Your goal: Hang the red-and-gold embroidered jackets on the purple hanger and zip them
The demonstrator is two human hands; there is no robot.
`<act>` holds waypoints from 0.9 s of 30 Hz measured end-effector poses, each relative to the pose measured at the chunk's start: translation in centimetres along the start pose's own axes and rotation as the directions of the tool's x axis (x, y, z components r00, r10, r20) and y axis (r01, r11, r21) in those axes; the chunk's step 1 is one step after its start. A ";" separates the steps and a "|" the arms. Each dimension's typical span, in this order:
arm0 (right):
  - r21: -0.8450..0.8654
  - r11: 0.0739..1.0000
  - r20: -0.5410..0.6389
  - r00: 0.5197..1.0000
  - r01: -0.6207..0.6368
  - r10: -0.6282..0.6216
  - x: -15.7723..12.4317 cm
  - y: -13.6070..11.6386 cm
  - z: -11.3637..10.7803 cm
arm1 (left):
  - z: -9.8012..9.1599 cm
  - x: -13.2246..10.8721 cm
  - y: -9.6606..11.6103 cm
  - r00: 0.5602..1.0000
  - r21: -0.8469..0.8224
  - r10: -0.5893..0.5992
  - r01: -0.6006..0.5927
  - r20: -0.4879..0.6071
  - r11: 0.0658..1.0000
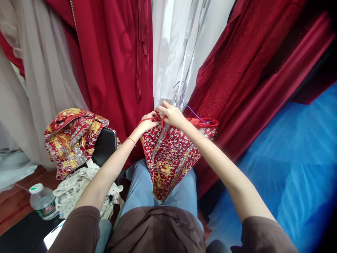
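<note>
A red garment with gold and silver embroidery (168,168) hangs from my hands down over my lap, narrowing to a point between my knees. My left hand (149,121) is closed on its upper left edge, with a red cord (163,130) running over the fingers. Close beside it, my right hand (170,113) pinches the cord at the same edge; its fingertips partly hide the grip. A purple wire hanger (194,113) sits at the garment's top right, its hook sticking up behind my right hand.
Another embroidered red garment (71,140) is draped over a black chair back (104,146) at left. Below are a white dotted cloth (73,189), a water bottle (43,202) and a phone (52,234). Long red dresses (118,52) hang ahead; blue tulle (284,168) spreads at right.
</note>
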State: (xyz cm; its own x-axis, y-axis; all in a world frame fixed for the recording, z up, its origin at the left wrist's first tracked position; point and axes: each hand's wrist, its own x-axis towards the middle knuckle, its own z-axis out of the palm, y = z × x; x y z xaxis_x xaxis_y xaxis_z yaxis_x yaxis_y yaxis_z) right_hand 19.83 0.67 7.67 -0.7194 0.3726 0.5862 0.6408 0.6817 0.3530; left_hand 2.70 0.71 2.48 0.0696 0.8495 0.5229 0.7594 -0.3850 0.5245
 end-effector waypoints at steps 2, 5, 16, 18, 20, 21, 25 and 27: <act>0.007 0.997 0.107 0.991 0.075 -0.076 0.2 -0.5 -0.8 | 0.1 -0.1 -0.1 1.000 0.022 -0.002 0.002 0.002 1.000; -0.004 0.996 0.196 0.977 0.091 -0.089 0.2 -1.1 -1.4 | 0.4 -0.3 -0.3 0.999 0.071 0.005 -0.002 -0.040 0.997; 0.747 0.394 0.170 0.726 -0.536 0.666 7.9 3.4 -5.8 | 2.0 -0.6 -0.8 0.984 -0.052 0.068 -0.078 -0.166 0.996; 0.682 0.398 0.246 0.704 -0.614 0.666 8.5 3.2 -4.6 | 1.9 -0.8 -0.7 0.985 -0.040 0.065 -0.073 -0.163 0.997; 0.529 0.525 0.255 0.715 -0.666 0.651 8.3 2.6 -2.9 | 1.6 -1.0 -0.6 0.986 -0.026 0.061 -0.065 -0.152 0.998; 0.440 0.605 0.216 0.732 -0.663 0.646 8.0 2.3 -2.1 | 1.4 -1.0 -0.5 0.988 -0.016 0.055 -0.058 -0.146 0.998; 0.321 0.757 -0.027 0.793 -0.570 0.609 6.0 1.4 -0.6 | 1.0 -1.0 -0.1 0.993 -0.004 0.038 -0.039 -0.114 0.999; 0.430 0.740 -0.076 0.796 -0.517 0.600 4.4 0.8 -1.3 | 1.0 -0.9 0.2 0.992 -0.022 0.025 -0.027 -0.122 0.999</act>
State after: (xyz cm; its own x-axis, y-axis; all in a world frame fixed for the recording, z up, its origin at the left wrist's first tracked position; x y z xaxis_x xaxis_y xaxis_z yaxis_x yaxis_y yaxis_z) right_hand 17.47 2.08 11.47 -0.1678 0.6580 0.7341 0.7307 0.5829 -0.3554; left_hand 3.43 0.29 1.44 0.0086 0.7894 0.6138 0.7429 -0.4159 0.5244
